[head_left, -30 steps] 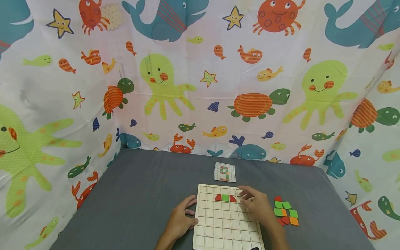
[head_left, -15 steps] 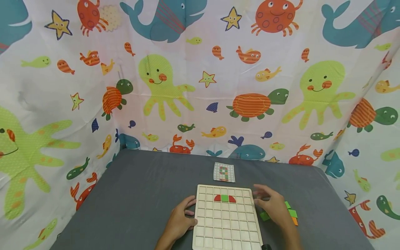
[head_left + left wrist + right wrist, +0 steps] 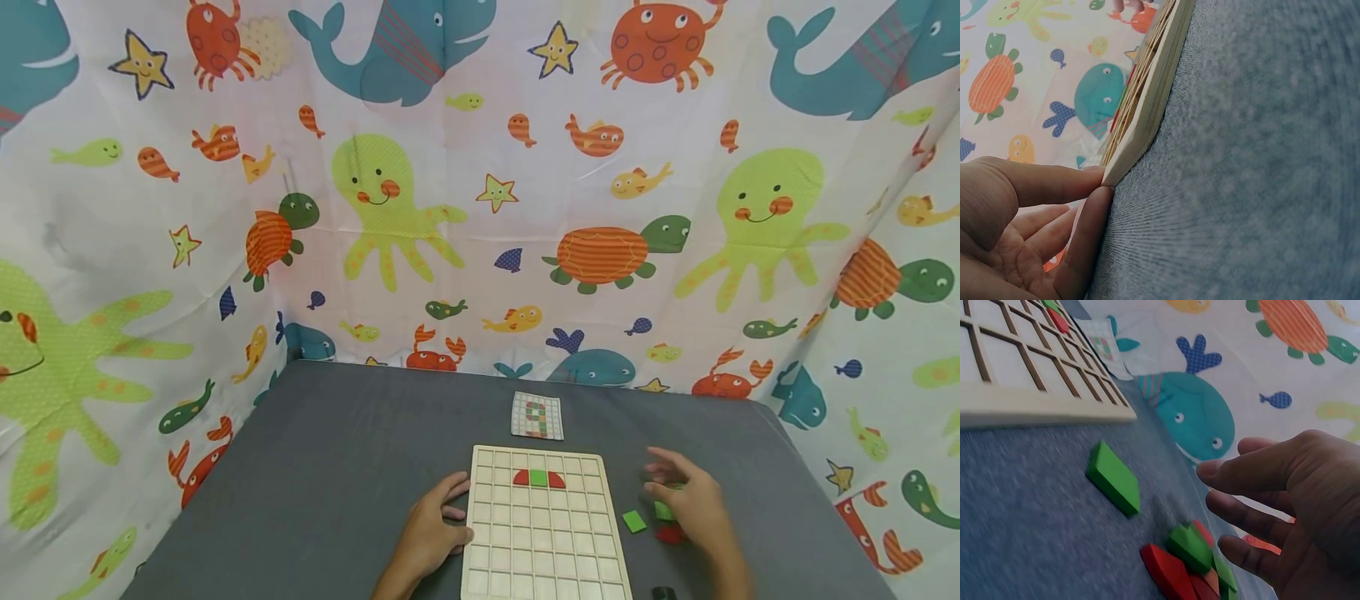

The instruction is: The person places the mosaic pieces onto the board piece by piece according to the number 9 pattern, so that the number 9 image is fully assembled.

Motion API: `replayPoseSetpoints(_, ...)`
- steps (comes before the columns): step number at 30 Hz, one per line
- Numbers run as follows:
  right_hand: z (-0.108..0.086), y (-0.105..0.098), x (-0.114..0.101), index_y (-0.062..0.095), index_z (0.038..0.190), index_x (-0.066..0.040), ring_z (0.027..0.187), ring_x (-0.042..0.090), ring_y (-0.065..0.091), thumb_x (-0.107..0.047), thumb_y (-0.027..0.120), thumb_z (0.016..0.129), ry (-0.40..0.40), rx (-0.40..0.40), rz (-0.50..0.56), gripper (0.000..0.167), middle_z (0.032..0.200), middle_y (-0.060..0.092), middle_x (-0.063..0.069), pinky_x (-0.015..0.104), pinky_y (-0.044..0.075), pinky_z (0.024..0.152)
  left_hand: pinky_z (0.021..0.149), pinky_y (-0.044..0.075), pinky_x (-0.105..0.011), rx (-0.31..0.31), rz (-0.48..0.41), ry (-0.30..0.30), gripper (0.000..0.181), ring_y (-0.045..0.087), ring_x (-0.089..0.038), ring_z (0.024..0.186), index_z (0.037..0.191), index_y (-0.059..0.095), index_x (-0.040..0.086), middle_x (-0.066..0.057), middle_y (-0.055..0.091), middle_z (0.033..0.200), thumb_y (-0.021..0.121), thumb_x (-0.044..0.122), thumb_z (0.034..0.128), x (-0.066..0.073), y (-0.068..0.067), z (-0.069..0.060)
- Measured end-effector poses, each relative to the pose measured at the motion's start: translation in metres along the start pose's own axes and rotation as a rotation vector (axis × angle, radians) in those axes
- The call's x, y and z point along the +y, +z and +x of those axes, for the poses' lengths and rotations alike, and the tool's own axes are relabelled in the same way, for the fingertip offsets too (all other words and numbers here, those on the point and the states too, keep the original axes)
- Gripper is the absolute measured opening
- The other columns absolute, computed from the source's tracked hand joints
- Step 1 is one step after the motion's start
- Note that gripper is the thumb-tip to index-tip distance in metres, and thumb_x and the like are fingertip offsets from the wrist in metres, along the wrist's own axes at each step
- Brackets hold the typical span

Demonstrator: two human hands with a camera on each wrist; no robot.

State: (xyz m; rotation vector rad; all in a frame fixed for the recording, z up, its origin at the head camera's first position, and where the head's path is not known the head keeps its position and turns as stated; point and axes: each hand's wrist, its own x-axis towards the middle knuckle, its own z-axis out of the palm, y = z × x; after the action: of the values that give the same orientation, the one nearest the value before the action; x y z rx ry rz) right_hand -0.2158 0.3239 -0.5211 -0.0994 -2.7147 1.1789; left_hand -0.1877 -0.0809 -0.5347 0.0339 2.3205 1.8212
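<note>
A pale wooden grid board (image 3: 540, 542) lies on the grey cloth. In one of its upper rows sit a green square (image 3: 538, 478) and two red quarter-round pieces, one on each side. At the board's left edge my left hand (image 3: 431, 525) pinches the rim between thumb and finger, as the left wrist view shows. My right hand (image 3: 693, 500) hovers over a pile of red, green and orange pieces (image 3: 1188, 550), fingers loosely bent and holding nothing. Part of the pile is hidden under it. A single green square (image 3: 1113, 478) lies between board and pile.
Behind the board lies a small pattern card (image 3: 537, 416) with a printed grid of coloured cells. Grey cloth (image 3: 375, 450) covers the tabletop. A sea-animal curtain (image 3: 480, 250) closes off the back and both sides. A small dark object (image 3: 663, 593) shows at the bottom edge.
My right hand has drawn away from the board's upper right, moving right to the pile. The lone green square has come into view. My left hand stays at the board's edge.
</note>
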Motion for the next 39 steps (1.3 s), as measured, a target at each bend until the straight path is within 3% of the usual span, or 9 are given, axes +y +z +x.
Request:
replayPoseSetpoints(5,-0.003,-0.009,0.006,0.065,0.143,-0.005,0.095,0.021,0.072,-0.003,0.085,0.087,0.051,0.004,-0.014,0.059,0.113,0.078,0.014,0.023,0.052,0.069,0.059,0.061,-0.038,-0.001,-0.002,-0.008,0.085,0.063,-0.023,0.102,0.154,0.054,0.008,-0.011,0.063,0.150,0.079,-0.015,0.0758,0.000,0.000,0.000)
replayPoseSetpoints(11,-0.005,-0.017,0.017,0.063,0.145,-0.003,0.107,0.036,0.071,-0.003,0.082,0.089,0.104,0.009,-0.028,0.059,0.118,0.077,0.018,0.025,0.054,0.073,0.060,0.061,-0.039,-0.003,-0.002,-0.012,0.086,0.063,-0.023,0.102,0.155,0.053,0.007,-0.012,0.063,0.150,0.078,-0.015,0.0756,0.000,0.000,-0.001)
replayPoseSetpoints(16,-0.006,-0.022,0.026,0.062,0.145,-0.003,0.114,0.043,0.069,-0.001,0.081,0.089,0.143,0.017,-0.046,0.060,0.122,0.076,0.021,0.048,0.059,0.089,0.060,0.060,-0.039,-0.002,-0.004,-0.007,0.085,0.063,-0.023,0.102,0.154,0.054,0.008,-0.012,0.063,0.150,0.077,-0.015,0.0757,-0.001,0.000,-0.001)
replayPoseSetpoints(19,-0.006,-0.024,0.029,0.060,0.145,-0.001,0.119,0.046,0.066,0.000,0.081,0.088,0.165,0.018,-0.049,0.061,0.126,0.074,0.023,0.062,0.052,0.098,0.059,0.060,-0.038,-0.001,-0.010,-0.004,0.085,0.063,-0.023,0.102,0.154,0.054,0.008,-0.012,0.063,0.149,0.077,-0.015,0.0757,0.000,0.000,-0.001)
replayPoseSetpoints(22,-0.004,-0.025,0.030,0.059,0.146,0.000,0.122,0.048,0.063,0.001,0.080,0.088,0.196,0.017,-0.048,0.061,0.129,0.072,0.026,0.067,0.047,0.103,0.059,0.060,-0.039,0.000,-0.014,0.001,0.085,0.063,-0.023,0.102,0.154,0.054,0.008,-0.012,0.063,0.149,0.077,-0.015,0.0757,0.000,0.000,-0.001)
replayPoseSetpoints(39,-0.002,-0.024,0.033,0.059,0.146,0.000,0.119,0.048,0.061,-0.005,0.081,0.091,0.262,-0.014,-0.090,0.059,0.130,0.068,0.029,0.069,0.045,0.102,0.060,0.060,-0.039,-0.012,-0.001,0.000,0.085,0.064,-0.023,0.102,0.155,0.053,0.007,-0.013,0.063,0.149,0.077,-0.013,0.0756,-0.003,-0.001,0.001)
